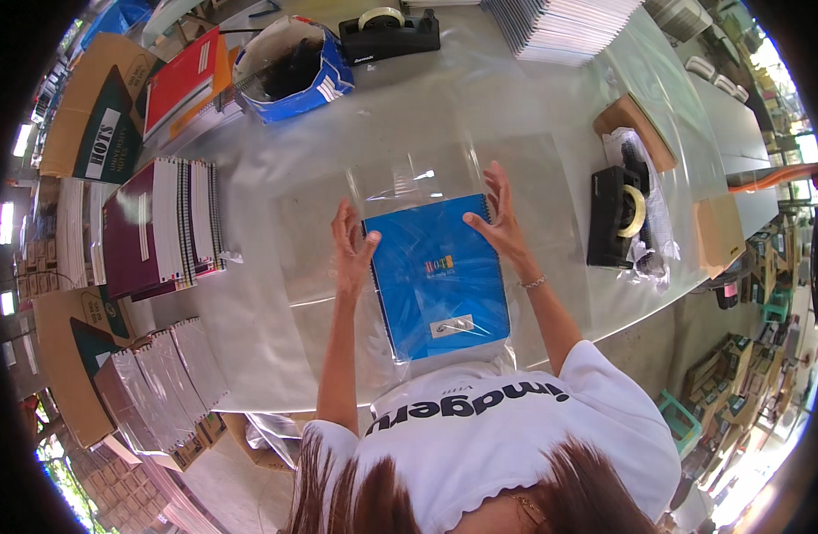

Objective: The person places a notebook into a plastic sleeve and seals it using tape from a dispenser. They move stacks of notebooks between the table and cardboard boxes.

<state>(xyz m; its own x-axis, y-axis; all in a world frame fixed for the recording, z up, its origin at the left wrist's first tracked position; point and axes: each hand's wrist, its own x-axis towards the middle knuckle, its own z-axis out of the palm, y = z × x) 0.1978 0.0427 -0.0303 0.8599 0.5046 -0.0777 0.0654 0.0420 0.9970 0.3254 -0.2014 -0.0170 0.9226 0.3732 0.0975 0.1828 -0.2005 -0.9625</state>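
A blue spiral notebook (pixel 440 294) lies in front of me inside a clear plastic sleeve (pixel 413 181), whose loose end stretches beyond the notebook's far edge. My left hand (pixel 351 236) is at the notebook's far left corner, fingers apart and thumb by the edge. Over the far right corner, my right hand (pixel 498 218) is spread, with its thumb on or just above the cover and its fingers beyond the edge. Neither hand is closed round anything; whether the fingertips touch the film is hard to tell.
Stacked maroon notebooks (pixel 133 227) and wrapped notebooks (pixel 173 374) line the left side. A black tape dispenser (pixel 612 218) stands at right, another tape dispenser (pixel 389 40) at the far side beside a blue-and-white bag (pixel 289 76). White notebooks (pixel 560 27) are piled at the back.
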